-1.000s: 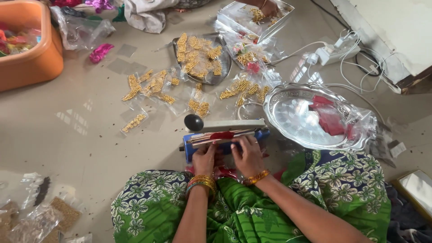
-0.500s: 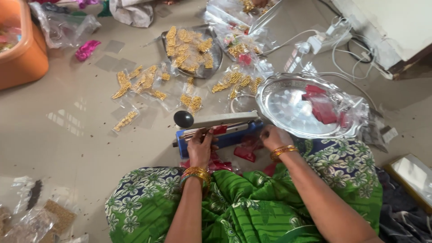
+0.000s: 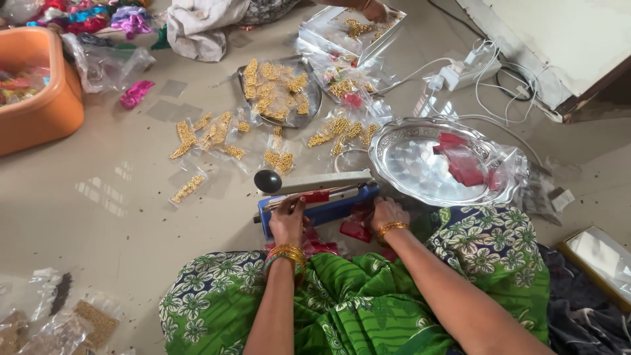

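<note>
A person sits on the floor (image 3: 98, 217), green floral cloth over the lap. The left hand (image 3: 287, 222) pinches a red packet (image 3: 315, 196) flat on the blue heat sealer (image 3: 322, 200), lining it up beneath the raised arm. The right hand (image 3: 386, 215) rests curled beside loose red packets (image 3: 355, 230); its grasp is unclear. Just right, a silver tray (image 3: 407, 164) holds more within reach. Beyond lie gold bead packets (image 3: 217, 135), bare floor to their left, then an orange tub (image 3: 39, 112).

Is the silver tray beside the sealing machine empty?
No, the silver tray holds a few red packets near its right side, next to the blue sealing machine.
</note>
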